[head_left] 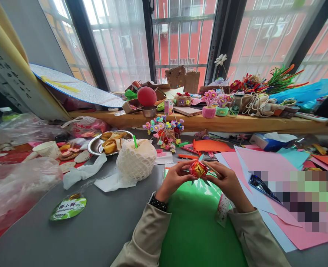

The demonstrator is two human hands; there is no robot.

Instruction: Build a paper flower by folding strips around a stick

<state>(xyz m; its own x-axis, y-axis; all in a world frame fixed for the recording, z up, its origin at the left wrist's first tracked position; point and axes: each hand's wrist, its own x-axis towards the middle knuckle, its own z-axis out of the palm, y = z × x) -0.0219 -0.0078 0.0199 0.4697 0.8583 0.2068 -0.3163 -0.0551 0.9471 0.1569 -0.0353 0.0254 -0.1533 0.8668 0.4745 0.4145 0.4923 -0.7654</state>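
Observation:
A red and gold paper flower (198, 169) with pale green leaves is held up between both hands, over a glossy green sheet (199, 222). My left hand (177, 178) grips its left side with thumb and fingers. On the other side, my right hand (222, 177) pinches the flower's right edge and leaves. A thin stem-like piece shows by the right fingers, partly hidden. Below the right hand, a strip of patterned tape (223, 209) hangs near the sleeve.
Left of the sheet stand a net-wrapped coconut (136, 160) with a green straw and a metal bowl (95, 145) of fruit pieces. Coloured paper (287, 230) and a phone (264, 187) lie at right. Behind are small crocheted flowers (164, 129) and a cluttered windowsill (111, 118).

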